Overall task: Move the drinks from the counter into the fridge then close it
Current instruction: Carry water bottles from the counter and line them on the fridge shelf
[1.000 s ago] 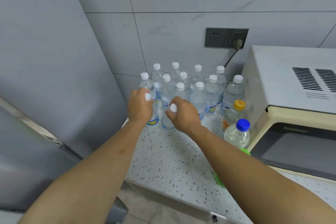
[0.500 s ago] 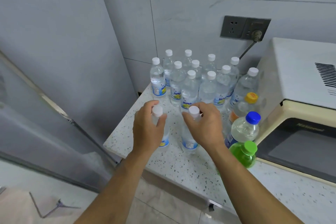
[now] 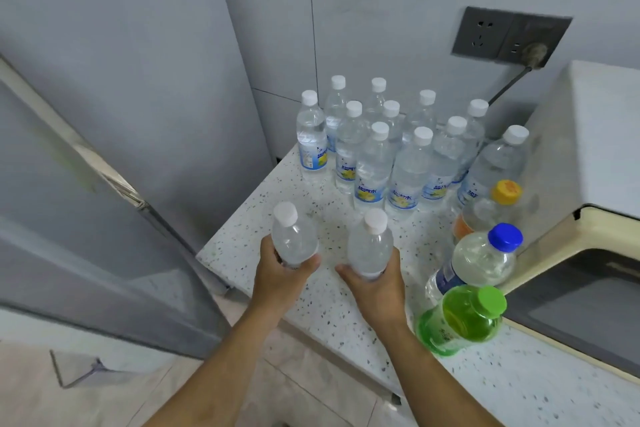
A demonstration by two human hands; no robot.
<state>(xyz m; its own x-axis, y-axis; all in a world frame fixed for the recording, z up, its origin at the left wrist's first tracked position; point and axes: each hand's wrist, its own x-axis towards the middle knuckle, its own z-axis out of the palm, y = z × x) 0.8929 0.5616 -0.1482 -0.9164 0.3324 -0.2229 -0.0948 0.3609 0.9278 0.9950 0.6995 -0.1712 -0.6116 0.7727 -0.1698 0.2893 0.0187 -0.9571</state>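
My left hand [image 3: 280, 274] grips one clear white-capped plastic water bottle [image 3: 292, 239]; my right hand [image 3: 375, 284] grips another [image 3: 370, 246], above the speckled tabletop [image 3: 242, 253].

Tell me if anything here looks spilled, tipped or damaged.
Nothing stands out. The bottles on the counter stand upright and capped, no liquid is spilled, and the left hand and right hand each hold a water bottle upright.

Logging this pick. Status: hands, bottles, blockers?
Left hand and right hand each grip a water bottle, lifted off the counter. Many bottles remain. Nothing in the way.
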